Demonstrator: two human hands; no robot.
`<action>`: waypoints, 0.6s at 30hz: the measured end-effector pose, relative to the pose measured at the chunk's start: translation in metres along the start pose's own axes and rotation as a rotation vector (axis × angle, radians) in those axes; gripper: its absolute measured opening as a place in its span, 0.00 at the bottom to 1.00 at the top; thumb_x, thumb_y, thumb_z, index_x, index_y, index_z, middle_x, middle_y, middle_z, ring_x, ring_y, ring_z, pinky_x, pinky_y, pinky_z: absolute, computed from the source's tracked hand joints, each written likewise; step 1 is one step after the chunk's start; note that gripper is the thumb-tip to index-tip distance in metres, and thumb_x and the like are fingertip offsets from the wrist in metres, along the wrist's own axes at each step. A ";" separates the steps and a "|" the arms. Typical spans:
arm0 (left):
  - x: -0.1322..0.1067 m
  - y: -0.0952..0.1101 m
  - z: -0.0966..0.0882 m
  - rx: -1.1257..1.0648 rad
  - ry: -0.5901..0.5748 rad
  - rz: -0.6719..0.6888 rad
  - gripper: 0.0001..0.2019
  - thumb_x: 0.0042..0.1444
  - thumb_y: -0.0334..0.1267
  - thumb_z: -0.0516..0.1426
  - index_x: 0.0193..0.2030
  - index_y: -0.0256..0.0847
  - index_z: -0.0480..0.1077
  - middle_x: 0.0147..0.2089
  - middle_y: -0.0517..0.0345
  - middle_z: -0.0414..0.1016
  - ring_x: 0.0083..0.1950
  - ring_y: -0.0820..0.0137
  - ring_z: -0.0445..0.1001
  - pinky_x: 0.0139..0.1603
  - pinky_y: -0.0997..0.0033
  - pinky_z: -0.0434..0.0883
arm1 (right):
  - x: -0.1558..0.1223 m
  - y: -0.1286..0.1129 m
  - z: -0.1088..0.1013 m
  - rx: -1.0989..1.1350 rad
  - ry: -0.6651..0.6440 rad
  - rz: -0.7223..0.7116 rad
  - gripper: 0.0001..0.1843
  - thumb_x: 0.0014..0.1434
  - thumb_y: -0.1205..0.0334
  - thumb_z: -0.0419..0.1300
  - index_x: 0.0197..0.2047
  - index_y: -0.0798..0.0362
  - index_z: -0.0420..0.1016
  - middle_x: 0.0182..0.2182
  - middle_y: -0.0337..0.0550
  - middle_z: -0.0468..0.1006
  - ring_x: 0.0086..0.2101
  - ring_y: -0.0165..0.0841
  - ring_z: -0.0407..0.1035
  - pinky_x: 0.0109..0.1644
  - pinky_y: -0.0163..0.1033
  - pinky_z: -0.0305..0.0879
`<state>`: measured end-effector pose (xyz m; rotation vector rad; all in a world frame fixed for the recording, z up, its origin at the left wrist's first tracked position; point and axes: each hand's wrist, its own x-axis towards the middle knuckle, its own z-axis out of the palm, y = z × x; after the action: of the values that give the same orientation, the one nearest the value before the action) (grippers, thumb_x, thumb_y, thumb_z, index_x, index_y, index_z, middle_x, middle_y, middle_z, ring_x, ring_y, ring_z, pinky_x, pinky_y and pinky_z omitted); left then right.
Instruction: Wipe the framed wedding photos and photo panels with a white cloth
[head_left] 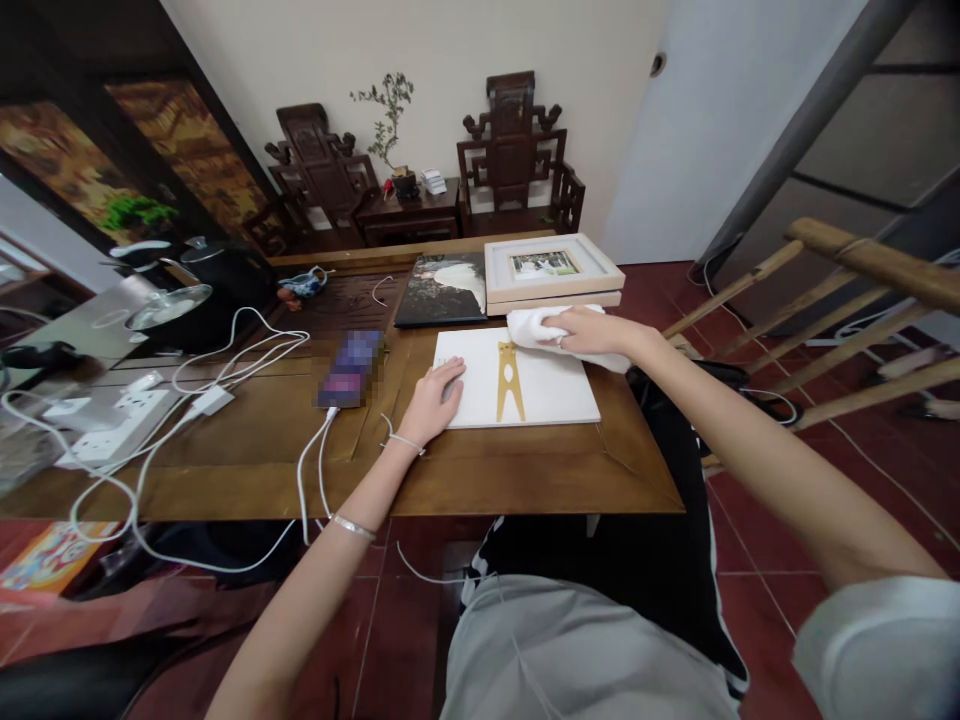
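Note:
A white rectangular panel [472, 385] lies flat on the wooden table [480, 480], with a gold piece [511, 385] at its middle. That piece has two spread legs, an oval hole and a small eared top. My left hand [435, 400] rests on the panel's left edge, fingers stretched out, holding nothing. Under my right hand [589, 328] a bunched white cloth [529, 325] is gripped against the panel's upper right corner, part of it draping past the edge.
Behind the panel lie a dark photo board [442, 290] and stacked pale wooden picture frames [555, 265]. To the left are a phone [350, 368] on a white cable, a power strip [120, 425] with tangled cords, and a black kettle [225, 275]. A wooden chair [862, 260] stands right.

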<state>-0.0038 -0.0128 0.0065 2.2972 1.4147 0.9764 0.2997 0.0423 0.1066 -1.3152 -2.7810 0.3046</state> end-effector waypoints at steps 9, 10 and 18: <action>0.001 0.001 0.000 -0.004 0.003 0.011 0.17 0.62 0.35 0.51 0.54 0.39 0.75 0.62 0.46 0.74 0.66 0.59 0.69 0.71 0.46 0.59 | -0.017 -0.015 0.017 -0.081 0.029 0.015 0.21 0.55 0.73 0.51 0.50 0.57 0.75 0.42 0.54 0.78 0.45 0.45 0.71 0.48 0.44 0.64; 0.001 0.001 0.000 -0.005 0.002 0.010 0.17 0.62 0.35 0.51 0.54 0.39 0.75 0.62 0.46 0.74 0.67 0.59 0.69 0.71 0.46 0.59 | -0.027 -0.022 0.021 -0.084 0.038 0.018 0.21 0.54 0.73 0.51 0.50 0.57 0.75 0.43 0.55 0.78 0.45 0.45 0.71 0.49 0.45 0.64; 0.000 0.001 0.002 -0.011 0.004 0.005 0.17 0.62 0.34 0.51 0.54 0.40 0.75 0.62 0.47 0.74 0.67 0.59 0.69 0.72 0.45 0.58 | -0.122 -0.088 0.049 -0.044 0.029 -0.049 0.25 0.49 0.77 0.53 0.47 0.48 0.77 0.58 0.54 0.72 0.67 0.49 0.52 0.65 0.61 0.57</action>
<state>-0.0018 -0.0131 0.0060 2.2936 1.4022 0.9884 0.3045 -0.1135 0.0809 -1.2483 -2.8061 0.2212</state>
